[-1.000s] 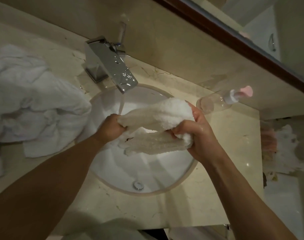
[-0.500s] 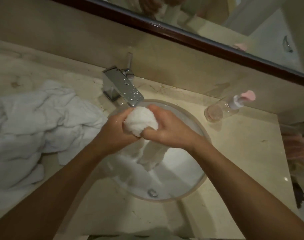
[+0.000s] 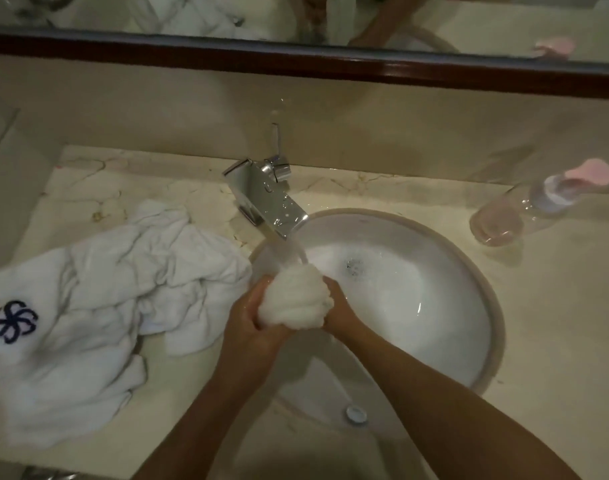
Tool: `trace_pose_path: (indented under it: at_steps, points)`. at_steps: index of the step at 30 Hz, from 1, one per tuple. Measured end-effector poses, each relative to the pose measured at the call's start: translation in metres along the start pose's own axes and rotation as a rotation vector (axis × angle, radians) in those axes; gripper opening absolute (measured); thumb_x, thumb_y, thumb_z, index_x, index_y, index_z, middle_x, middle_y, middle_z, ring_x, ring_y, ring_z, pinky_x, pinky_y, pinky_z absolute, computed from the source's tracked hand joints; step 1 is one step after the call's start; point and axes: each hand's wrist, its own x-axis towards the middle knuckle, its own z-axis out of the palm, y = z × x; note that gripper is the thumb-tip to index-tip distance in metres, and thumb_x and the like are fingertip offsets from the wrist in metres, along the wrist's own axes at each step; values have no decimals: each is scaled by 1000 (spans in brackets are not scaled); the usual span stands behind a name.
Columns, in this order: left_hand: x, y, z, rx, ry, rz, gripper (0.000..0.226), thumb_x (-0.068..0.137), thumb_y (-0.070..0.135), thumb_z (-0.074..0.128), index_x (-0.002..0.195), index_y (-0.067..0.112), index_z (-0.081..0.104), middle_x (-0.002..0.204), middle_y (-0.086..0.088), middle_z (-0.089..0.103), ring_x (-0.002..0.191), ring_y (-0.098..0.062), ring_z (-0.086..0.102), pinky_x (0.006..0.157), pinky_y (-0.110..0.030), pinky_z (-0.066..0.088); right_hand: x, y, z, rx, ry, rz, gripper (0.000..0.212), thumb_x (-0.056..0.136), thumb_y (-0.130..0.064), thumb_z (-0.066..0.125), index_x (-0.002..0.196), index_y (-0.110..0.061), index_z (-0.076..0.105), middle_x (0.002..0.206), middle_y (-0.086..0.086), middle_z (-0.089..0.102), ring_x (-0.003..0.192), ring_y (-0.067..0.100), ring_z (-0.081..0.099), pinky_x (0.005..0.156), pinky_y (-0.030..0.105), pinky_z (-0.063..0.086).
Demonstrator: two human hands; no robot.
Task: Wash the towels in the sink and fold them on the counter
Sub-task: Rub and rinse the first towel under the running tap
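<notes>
At left of the frame we see crumpled white towels (image 3: pixel 98 306) heaped on the marble counter (image 3: pixel 556 323), at centre our left hand (image 3: pixel 251 323) and right hand (image 3: pixel 341 315) squeeze a bunched washcloth (image 3: pixel 294 299) together under the chrome faucet (image 3: pixel 265 199) stream over the sink (image 3: pixel 434 306), at right a pink-capped bottle (image 3: pixel 525 209) lies

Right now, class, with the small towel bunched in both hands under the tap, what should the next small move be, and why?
Probably squeeze and turn the small towel under the stream: both the left hand and right hand grip it, and the faucet is running onto it.
</notes>
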Motion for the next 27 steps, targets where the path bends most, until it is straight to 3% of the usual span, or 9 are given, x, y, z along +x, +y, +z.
trace_pose_path:
  at_steps: [2, 6, 8, 11, 14, 18, 21, 24, 27]
  points:
    - [2, -2, -3, 12, 59, -9, 44, 61, 38, 68, 105, 27, 67, 98, 7, 74, 90, -10, 70, 72, -23, 56, 15, 8, -5, 190, 105, 109, 45, 79, -49, 46, 90, -9, 64, 81, 0, 65, 76, 14, 61, 73, 25, 46]
    - [3, -8, -5, -22, 192, -28, 48, 64, 35, 70, 111, 24, 68, 104, 5, 74, 94, -12, 70, 71, -19, 54, 39, 22, -13, 341, 369, 176, 16, 92, -9, 65, 91, 6, 59, 76, -7, 58, 69, -2, 52, 61, 5, 38]
    - [4, -16, -1, -40, 203, -36, 44, 67, 31, 70, 110, 23, 68, 105, 1, 74, 96, -15, 70, 73, -21, 55, 42, 26, -2, 369, 346, 130, 20, 93, -17, 62, 104, 0, 61, 84, -10, 60, 76, -9, 56, 70, 4, 41]
    - [5, -29, 8, 26, 205, -90, 42, 62, 37, 67, 102, 24, 68, 99, 8, 74, 89, -8, 70, 70, -19, 54, 28, 54, 46, 77, 79, 112, 55, 79, -32, 64, 133, -22, 54, 110, 9, 60, 103, 26, 59, 90, 42, 50]
    - [6, -48, 8, 177, 212, -142, 39, 59, 48, 62, 95, 32, 65, 92, 20, 71, 84, 0, 67, 68, -16, 49, 15, 72, 92, -263, -103, 138, 72, 78, -47, 58, 144, -28, 37, 134, 16, 54, 129, 40, 49, 106, 60, 35]
    - [6, -73, 2, 243, 229, -216, 40, 57, 48, 63, 97, 51, 63, 90, 17, 71, 82, -2, 67, 65, -12, 48, 45, 68, 105, -82, 75, 241, 46, 74, -35, 61, 117, -17, 62, 110, 16, 64, 107, 38, 61, 93, 53, 46]
    - [12, -86, -1, 181, 246, -270, 64, 56, 50, 66, 117, 29, 67, 102, 13, 73, 93, -3, 68, 71, -13, 49, 73, 66, 87, 114, 212, 366, 35, 86, -22, 50, 104, -1, 70, 103, 24, 65, 102, 34, 57, 90, 37, 43]
    - [19, -83, 0, 211, 229, -269, 68, 60, 49, 62, 123, 25, 63, 109, 21, 70, 99, 4, 65, 77, -9, 48, 87, 64, 61, 258, 37, 447, 37, 97, 5, 42, 129, 5, 60, 135, 28, 55, 128, 41, 49, 110, 42, 40]
    - [23, -79, 3, 178, 237, -319, 62, 63, 50, 64, 120, 27, 63, 105, 16, 72, 99, -3, 67, 83, -24, 55, 91, 59, 49, 159, -25, 459, 16, 97, -4, 52, 92, -3, 67, 104, 23, 66, 103, 36, 61, 91, 42, 47]
